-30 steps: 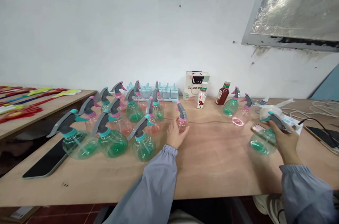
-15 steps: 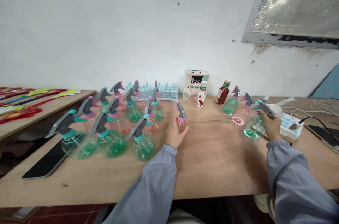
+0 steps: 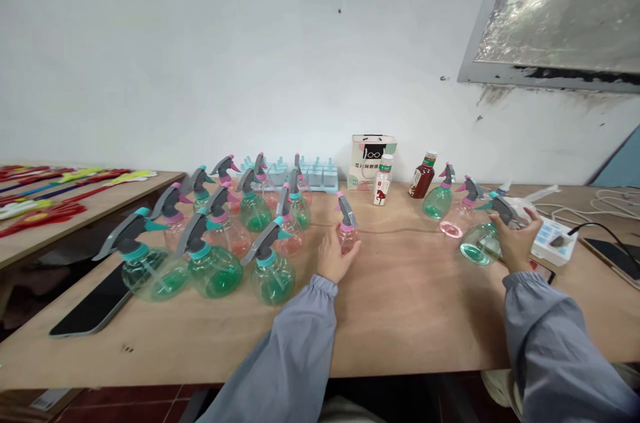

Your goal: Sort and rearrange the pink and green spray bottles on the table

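Note:
My left hand (image 3: 336, 256) is wrapped round the lower part of a small pink spray bottle (image 3: 349, 235) with a grey and pink trigger head, upright in mid-table. At the right, my right hand (image 3: 515, 239) has its fingers apart around the grey trigger head of a green spray bottle (image 3: 479, 244), which stands on the table. Whether the fingertips touch that head I cannot tell. Beside it are a pink spray bottle (image 3: 456, 219) and another green spray bottle (image 3: 438, 201). Left of my left hand, several green and pink spray bottles (image 3: 215, 273) stand grouped.
Along the wall are pale blue moulds (image 3: 320, 177), a paper bag (image 3: 357, 169), a white bottle (image 3: 382, 184) and a brown bottle (image 3: 421, 179). A phone (image 3: 90, 309) lies left; a white power strip (image 3: 555, 243) with cables is right. Hand-shaped clappers (image 3: 60, 199) cover a side table.
My right hand's fingers have spread apart at the green spray bottle's head. My left hand stays on the pink spray bottle. The whole view has shifted slightly.

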`<state>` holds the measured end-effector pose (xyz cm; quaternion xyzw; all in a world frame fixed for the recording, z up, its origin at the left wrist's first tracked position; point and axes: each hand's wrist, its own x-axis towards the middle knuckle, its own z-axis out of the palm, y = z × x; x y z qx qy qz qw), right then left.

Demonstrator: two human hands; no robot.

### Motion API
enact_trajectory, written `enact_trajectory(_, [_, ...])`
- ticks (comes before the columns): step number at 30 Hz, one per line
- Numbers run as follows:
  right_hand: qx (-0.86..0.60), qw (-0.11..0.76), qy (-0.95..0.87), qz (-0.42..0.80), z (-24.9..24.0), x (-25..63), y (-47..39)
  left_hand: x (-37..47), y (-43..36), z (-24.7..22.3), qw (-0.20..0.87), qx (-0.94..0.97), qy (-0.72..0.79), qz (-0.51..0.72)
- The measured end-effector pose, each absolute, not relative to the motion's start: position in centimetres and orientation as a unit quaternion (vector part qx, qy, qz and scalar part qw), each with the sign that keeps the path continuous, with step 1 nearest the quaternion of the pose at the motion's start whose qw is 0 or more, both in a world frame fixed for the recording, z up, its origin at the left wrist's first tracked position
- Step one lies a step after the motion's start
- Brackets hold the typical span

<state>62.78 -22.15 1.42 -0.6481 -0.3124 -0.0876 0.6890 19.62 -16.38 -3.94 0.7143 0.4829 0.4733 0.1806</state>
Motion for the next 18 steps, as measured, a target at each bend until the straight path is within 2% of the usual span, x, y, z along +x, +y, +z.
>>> enact_trajectory(2, [-0.633, 0.700, -0.301, -0.135, 1.0, 62.2, -22.7, 19.7, -16.5, -3.9, 0.184, 0.713, 0.485, 0.472])
enact_trajectory(5, [-0.576, 0.720, -0.246, -0.300, -0.2, 58.8, -24.0, 20.0, -17.1, -3.8, 0.189, 0.714, 0.485, 0.468])
enact_trajectory(7, [-0.525, 0.730, -0.285, -0.334, -1.0, 54.4, -24.6, 20.4, -18.0, -3.7, 0.195, 0.723, 0.479, 0.458])
enact_trajectory(9, [-0.498, 0.711, -0.425, -0.258, -1.6, 49.0, -24.8, 20.8, -19.3, -3.6, 0.205, 0.738, 0.470, 0.440])
enact_trajectory(12, [-0.492, 0.599, -0.629, -0.051, -1.7, 41.3, -24.2, 21.2, -21.6, -4.0, 0.216, 0.762, 0.444, 0.418])
enact_trajectory(15, [-0.465, 0.579, -0.662, 0.100, -1.3, 36.2, -23.1, 21.2, -23.4, -4.9, 0.198, 0.788, 0.418, 0.407])
enact_trajectory(18, [-0.471, 0.583, -0.632, 0.197, -1.0, 33.9, -22.5, 21.2, -24.3, -5.8, 0.172, 0.799, 0.417, 0.399])
